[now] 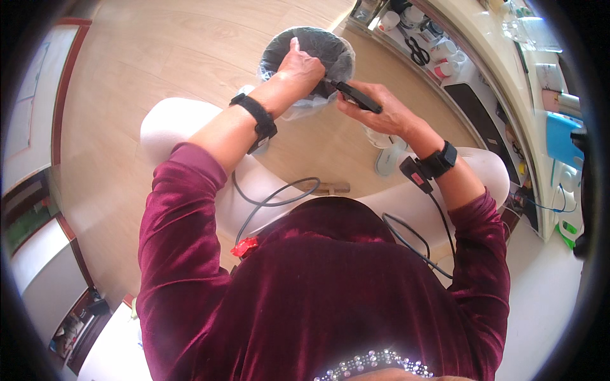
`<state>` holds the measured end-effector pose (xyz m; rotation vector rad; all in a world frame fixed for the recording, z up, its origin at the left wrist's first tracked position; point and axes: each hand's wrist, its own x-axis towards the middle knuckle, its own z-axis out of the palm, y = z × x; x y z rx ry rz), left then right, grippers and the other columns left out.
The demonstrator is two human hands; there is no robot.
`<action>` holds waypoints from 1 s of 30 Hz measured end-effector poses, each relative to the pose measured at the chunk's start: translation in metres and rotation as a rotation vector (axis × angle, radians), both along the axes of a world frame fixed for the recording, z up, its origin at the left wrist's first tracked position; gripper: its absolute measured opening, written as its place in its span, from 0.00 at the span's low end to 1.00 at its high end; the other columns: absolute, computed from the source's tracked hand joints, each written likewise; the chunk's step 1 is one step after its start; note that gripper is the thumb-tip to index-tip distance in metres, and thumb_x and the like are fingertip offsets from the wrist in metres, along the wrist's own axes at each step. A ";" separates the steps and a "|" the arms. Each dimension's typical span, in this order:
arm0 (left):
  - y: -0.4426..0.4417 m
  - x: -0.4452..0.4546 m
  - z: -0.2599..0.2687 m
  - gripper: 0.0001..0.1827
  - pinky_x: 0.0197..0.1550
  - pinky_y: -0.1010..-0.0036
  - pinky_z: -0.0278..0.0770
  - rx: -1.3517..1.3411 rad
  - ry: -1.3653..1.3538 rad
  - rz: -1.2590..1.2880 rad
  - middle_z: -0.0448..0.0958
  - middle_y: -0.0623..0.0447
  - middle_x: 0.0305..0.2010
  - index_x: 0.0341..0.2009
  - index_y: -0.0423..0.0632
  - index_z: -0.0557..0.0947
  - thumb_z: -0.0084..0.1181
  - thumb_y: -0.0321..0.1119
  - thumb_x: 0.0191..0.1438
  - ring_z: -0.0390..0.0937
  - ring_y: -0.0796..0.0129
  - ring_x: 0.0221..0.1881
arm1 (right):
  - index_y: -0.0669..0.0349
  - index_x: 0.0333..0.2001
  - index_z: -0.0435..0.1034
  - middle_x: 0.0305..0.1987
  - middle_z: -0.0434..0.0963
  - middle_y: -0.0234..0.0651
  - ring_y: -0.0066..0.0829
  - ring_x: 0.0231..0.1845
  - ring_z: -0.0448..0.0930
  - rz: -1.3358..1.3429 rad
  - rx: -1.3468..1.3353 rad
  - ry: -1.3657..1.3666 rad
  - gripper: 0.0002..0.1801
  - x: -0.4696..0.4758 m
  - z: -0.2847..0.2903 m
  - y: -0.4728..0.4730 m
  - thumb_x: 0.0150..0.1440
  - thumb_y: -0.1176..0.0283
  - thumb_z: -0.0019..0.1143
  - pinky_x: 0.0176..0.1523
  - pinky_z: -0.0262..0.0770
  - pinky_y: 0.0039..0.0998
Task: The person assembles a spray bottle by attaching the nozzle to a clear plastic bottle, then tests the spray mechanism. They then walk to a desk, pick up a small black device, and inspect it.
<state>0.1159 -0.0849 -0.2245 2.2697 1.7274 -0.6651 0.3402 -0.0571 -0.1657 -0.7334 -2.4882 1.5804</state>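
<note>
My left hand (302, 66) is over a bin (310, 38) lined with a clear plastic bag. One digit points away from me and the other fingers are curled; whether they hold something is hidden. To the right of the bin's near rim, my right hand (388, 112) grips a black handheld tool (360, 96). The tool's narrow end points toward my left hand, and its exact kind cannot be told. Each wrist wears a black strap, the left strap (257, 116) and the right strap (438, 160).
Black-handled scissors (418, 51) and several white bottles (443, 49) lie in the cabinet at right. Below the bin are a pale slipper (388, 161) and a wooden piece (331, 187) on the wood floor. Dark cables (276, 202) loop across my lap.
</note>
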 end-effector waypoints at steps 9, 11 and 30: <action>-0.008 -0.016 -0.030 0.22 0.75 0.35 0.39 0.138 0.442 -0.239 0.74 0.42 0.66 0.56 0.45 0.83 0.51 0.40 0.61 0.54 0.43 0.77 | 0.63 0.45 0.78 0.36 0.83 0.49 0.39 0.34 0.80 -0.042 0.043 -0.158 0.21 -0.013 -0.044 0.008 0.60 0.55 0.62 0.45 0.76 0.37; -0.001 -0.014 -0.043 0.23 0.75 0.35 0.40 0.212 0.474 -0.254 0.73 0.42 0.66 0.57 0.46 0.83 0.49 0.40 0.62 0.54 0.43 0.77 | 0.63 0.45 0.79 0.39 0.83 0.50 0.42 0.37 0.81 -0.051 0.050 -0.132 0.22 -0.017 -0.052 0.010 0.60 0.53 0.63 0.47 0.76 0.38; 0.032 0.003 -0.109 0.16 0.41 0.43 0.72 0.035 0.297 -0.016 0.85 0.50 0.44 0.46 0.52 0.88 0.51 0.40 0.62 0.81 0.49 0.41 | 0.59 0.47 0.80 0.44 0.84 0.52 0.47 0.46 0.83 -0.173 0.090 -0.322 0.29 -0.047 -0.081 0.030 0.54 0.45 0.64 0.51 0.77 0.41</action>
